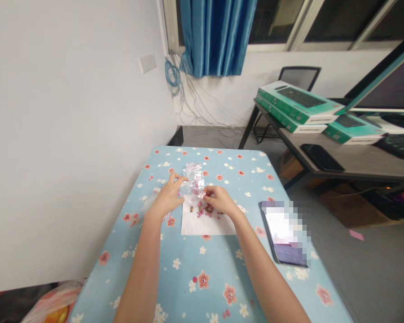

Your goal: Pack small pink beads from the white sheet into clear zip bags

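A clear plastic zip bag (195, 181) lies toward the far middle of the table, with small pink pieces showing in or through it. My right hand (219, 200) pinches the bag's near right edge between thumb and fingertips. At the bag's left side, my left hand (169, 195) is curved, with a gap between thumb and index finger; whether a fingertip touches the plastic I cannot tell. Beneath both hands is a white sheet of paper (205, 226). Small pink pieces (199, 216) and a few brownish capsule-like pieces (191, 209) are scattered on it, partly covered by my right hand.
More clear plastic bags (150, 202) lie partly under my left hand. On the flowered tablecloth (188, 278), a tablet or phone (283, 233) lies to the right. A desk beyond holds keyboard boxes (299, 101) and a dark phone (322, 157). A wall (70, 134) borders the left side.
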Demonstrator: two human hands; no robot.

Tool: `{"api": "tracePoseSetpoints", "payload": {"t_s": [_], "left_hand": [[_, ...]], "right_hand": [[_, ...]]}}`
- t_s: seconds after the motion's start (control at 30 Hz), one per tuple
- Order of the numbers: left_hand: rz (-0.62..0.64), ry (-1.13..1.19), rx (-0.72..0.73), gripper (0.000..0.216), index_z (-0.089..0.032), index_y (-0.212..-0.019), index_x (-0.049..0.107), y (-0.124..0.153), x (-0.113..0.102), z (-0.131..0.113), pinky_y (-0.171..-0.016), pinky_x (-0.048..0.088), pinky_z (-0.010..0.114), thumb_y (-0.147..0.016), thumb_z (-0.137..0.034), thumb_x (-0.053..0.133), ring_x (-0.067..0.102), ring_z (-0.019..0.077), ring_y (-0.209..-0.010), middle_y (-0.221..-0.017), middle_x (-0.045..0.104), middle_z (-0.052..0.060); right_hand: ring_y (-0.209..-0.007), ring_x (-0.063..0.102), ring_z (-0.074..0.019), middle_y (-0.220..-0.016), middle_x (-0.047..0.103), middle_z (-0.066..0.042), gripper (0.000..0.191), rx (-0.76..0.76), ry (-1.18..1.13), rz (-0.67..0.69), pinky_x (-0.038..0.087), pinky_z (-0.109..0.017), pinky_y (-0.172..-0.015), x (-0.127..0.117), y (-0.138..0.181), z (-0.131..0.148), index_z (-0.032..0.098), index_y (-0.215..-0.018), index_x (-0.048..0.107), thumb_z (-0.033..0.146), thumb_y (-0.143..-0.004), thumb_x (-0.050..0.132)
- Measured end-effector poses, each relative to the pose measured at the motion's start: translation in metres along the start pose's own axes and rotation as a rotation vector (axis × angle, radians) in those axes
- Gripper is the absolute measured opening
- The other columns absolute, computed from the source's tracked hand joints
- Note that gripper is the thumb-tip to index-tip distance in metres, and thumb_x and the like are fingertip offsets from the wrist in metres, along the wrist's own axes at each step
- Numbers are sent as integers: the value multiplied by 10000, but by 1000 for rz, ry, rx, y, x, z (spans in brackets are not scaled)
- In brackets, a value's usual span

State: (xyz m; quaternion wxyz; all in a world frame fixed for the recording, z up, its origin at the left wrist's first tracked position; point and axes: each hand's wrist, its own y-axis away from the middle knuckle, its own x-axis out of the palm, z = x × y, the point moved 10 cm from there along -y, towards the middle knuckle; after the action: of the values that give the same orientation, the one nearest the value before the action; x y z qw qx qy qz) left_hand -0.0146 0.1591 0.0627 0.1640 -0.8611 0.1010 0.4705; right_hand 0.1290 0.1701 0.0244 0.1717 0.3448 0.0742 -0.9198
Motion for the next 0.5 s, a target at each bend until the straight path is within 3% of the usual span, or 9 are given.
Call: {"api": "tracePoseSetpoints", "payload": {"t_s": [0.5], "left_hand": [[2,-30,7,589,-246,-1173,474,-3,2,-4,-752,478,295,-625,-30,497,542,148,-813,-1149,407,41]], "right_hand": [[-598,578,-122,-648,641,10,127,-29,64,-10,380,-209,-617,2,0,-2,184,-725,625,138,-744,509]]}}
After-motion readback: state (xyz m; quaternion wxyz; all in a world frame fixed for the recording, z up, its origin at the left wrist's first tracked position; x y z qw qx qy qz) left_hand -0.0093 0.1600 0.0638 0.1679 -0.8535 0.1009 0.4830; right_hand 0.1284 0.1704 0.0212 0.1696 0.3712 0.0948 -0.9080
